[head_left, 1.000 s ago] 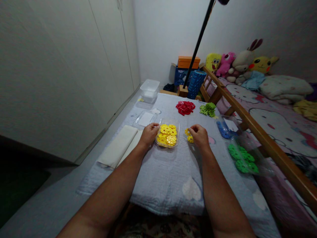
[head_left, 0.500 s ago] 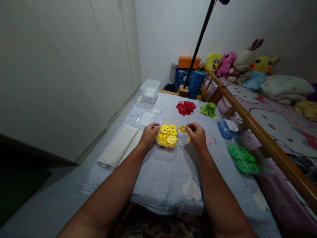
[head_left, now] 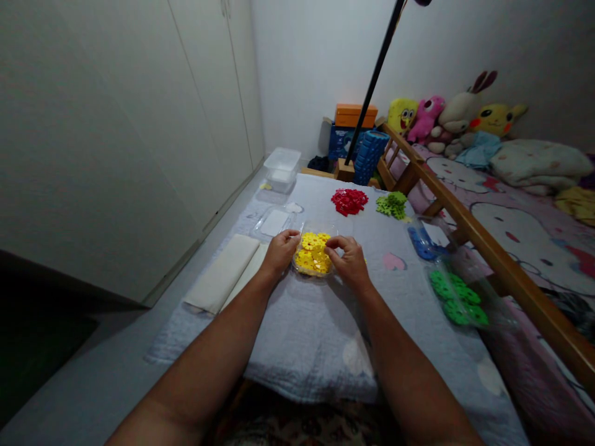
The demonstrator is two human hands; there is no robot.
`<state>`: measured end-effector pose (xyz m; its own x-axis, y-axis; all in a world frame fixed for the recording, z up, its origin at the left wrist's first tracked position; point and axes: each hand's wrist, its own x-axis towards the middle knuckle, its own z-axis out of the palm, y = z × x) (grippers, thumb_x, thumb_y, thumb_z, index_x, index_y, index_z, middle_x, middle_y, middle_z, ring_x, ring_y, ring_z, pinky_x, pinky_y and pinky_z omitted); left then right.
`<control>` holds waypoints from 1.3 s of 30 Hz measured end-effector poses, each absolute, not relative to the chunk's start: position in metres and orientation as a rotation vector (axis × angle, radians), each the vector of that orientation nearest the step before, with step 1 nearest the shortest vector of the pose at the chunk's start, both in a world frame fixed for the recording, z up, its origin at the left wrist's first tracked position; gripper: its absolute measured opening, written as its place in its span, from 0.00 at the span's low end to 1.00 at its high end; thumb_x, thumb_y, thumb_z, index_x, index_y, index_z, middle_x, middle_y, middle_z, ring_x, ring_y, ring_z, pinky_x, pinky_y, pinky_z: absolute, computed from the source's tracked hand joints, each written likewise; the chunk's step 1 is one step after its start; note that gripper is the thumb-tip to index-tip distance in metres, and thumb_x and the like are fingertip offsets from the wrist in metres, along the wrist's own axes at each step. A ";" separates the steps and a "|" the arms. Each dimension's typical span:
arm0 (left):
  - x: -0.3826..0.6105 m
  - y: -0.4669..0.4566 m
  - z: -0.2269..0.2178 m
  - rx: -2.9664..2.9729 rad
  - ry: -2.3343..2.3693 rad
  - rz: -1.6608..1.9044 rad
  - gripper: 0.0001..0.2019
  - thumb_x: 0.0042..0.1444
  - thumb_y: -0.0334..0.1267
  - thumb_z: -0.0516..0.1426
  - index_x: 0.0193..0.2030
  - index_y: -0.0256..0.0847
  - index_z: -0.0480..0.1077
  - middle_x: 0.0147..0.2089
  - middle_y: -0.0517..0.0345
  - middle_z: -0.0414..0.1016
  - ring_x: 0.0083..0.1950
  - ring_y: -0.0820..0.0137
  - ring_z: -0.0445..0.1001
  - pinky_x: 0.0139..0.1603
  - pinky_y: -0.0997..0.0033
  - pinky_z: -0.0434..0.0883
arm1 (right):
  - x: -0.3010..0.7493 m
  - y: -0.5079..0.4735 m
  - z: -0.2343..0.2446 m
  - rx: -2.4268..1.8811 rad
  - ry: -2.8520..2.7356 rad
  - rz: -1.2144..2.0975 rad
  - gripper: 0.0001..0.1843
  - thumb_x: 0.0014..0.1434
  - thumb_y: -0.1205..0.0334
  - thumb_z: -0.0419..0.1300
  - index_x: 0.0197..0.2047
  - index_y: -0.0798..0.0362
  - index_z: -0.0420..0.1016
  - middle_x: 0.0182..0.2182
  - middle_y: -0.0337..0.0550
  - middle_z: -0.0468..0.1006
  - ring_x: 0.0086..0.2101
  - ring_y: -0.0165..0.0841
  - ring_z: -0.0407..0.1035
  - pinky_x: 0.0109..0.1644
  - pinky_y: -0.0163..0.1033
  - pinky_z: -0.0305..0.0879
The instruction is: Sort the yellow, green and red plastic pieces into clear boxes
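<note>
A clear plastic container (head_left: 312, 277) stands on the cloth-covered table, filled with yellow flower-shaped discs (head_left: 310, 255). At its left side, my left hand (head_left: 280, 253) grips the rim between thumb and fingers. My right hand (head_left: 349, 260) is over the container's right edge, fingertips pinched on a yellow disc that blends with those below and is mostly hidden. A bit of yellow (head_left: 365, 262) peeks out behind the right hand on the cloth.
Red pieces (head_left: 349, 202) and light green pieces (head_left: 391, 205) lie in piles farther back. Clear boxes with blue pieces (head_left: 424, 244) and green discs (head_left: 458, 297) stand right, by the wooden bed rail (head_left: 465, 229). Left are a folded cream cloth (head_left: 223, 272), a clear lid (head_left: 273, 222) and stacked containers (head_left: 281, 168).
My right hand has moved left with a yellow disc, from beside the container to over its right side. My left hand has stayed on the rim.
</note>
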<state>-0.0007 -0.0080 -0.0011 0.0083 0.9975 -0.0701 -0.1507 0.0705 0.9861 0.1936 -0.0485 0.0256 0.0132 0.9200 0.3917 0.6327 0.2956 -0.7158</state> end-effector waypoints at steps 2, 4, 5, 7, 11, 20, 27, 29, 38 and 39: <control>-0.001 -0.007 -0.001 1.047 1.128 1.220 0.19 0.45 0.49 0.65 0.40 0.38 0.75 0.30 0.58 0.78 0.30 0.68 0.74 0.32 0.71 0.70 | 0.188 -0.050 0.024 -1.434 -1.741 0.392 0.05 0.57 0.62 0.63 0.37 0.46 0.81 0.36 0.41 0.82 0.44 0.42 0.73 0.61 0.54 0.60; -0.001 -0.008 -0.001 1.042 1.119 1.220 0.19 0.45 0.50 0.65 0.40 0.38 0.75 0.31 0.58 0.78 0.30 0.69 0.74 0.32 0.70 0.71 | 0.183 -0.050 0.022 -1.440 -1.766 0.384 0.05 0.57 0.63 0.63 0.37 0.45 0.81 0.37 0.42 0.83 0.45 0.42 0.73 0.63 0.55 0.58; -0.001 -0.008 0.000 1.041 1.114 1.218 0.19 0.45 0.50 0.65 0.40 0.38 0.75 0.31 0.58 0.78 0.30 0.69 0.74 0.32 0.70 0.71 | 0.182 -0.051 0.021 -1.438 -1.774 0.384 0.06 0.58 0.63 0.63 0.37 0.45 0.82 0.38 0.42 0.83 0.46 0.42 0.73 0.64 0.55 0.57; -0.001 -0.009 0.001 1.037 1.109 1.214 0.19 0.45 0.50 0.65 0.39 0.38 0.75 0.31 0.58 0.78 0.30 0.69 0.74 0.33 0.70 0.71 | 0.182 -0.051 0.021 -1.431 -1.771 0.377 0.06 0.58 0.63 0.63 0.38 0.45 0.82 0.40 0.43 0.83 0.47 0.43 0.72 0.64 0.55 0.57; 0.000 -0.011 0.003 1.035 1.125 1.222 0.19 0.45 0.49 0.66 0.39 0.38 0.75 0.30 0.58 0.78 0.29 0.69 0.74 0.32 0.71 0.70 | 0.202 -0.045 0.022 -1.455 -1.733 0.315 0.09 0.60 0.61 0.60 0.41 0.46 0.82 0.42 0.46 0.83 0.49 0.44 0.70 0.61 0.53 0.60; -0.001 -0.007 -0.003 1.071 1.141 1.227 0.19 0.46 0.49 0.64 0.40 0.37 0.76 0.30 0.59 0.78 0.30 0.69 0.75 0.32 0.71 0.71 | 0.273 -0.032 0.015 -2.053 -1.838 0.202 0.14 0.56 0.58 0.64 0.45 0.53 0.80 0.41 0.50 0.78 0.43 0.42 0.70 0.50 0.43 0.64; -0.001 -0.008 -0.002 1.054 1.131 1.230 0.19 0.47 0.48 0.64 0.41 0.37 0.76 0.32 0.58 0.79 0.32 0.68 0.76 0.34 0.71 0.72 | 0.282 -0.037 0.017 -2.179 -1.932 0.444 0.09 0.51 0.61 0.70 0.34 0.52 0.76 0.33 0.40 0.76 0.33 0.33 0.68 0.36 0.36 0.57; 0.000 -0.008 -0.001 1.052 1.134 1.231 0.19 0.46 0.48 0.65 0.41 0.37 0.76 0.31 0.58 0.79 0.31 0.69 0.76 0.33 0.71 0.72 | 0.281 -0.038 0.020 -2.183 -1.878 0.511 0.10 0.49 0.62 0.70 0.33 0.51 0.73 0.30 0.38 0.75 0.31 0.33 0.67 0.34 0.36 0.55; -0.001 -0.007 -0.003 1.085 1.156 1.214 0.19 0.46 0.49 0.64 0.40 0.38 0.75 0.32 0.58 0.79 0.31 0.69 0.75 0.33 0.71 0.71 | 0.278 -0.033 0.031 -1.741 -1.518 0.584 0.06 0.48 0.60 0.64 0.27 0.49 0.70 0.23 0.35 0.71 0.26 0.32 0.64 0.33 0.38 0.58; -0.001 -0.007 -0.003 1.085 1.155 1.214 0.19 0.46 0.49 0.64 0.40 0.38 0.75 0.32 0.58 0.78 0.31 0.69 0.75 0.33 0.71 0.71 | 0.275 -0.033 0.032 -1.649 -1.453 0.594 0.07 0.48 0.57 0.64 0.28 0.49 0.71 0.23 0.35 0.71 0.26 0.32 0.64 0.33 0.38 0.59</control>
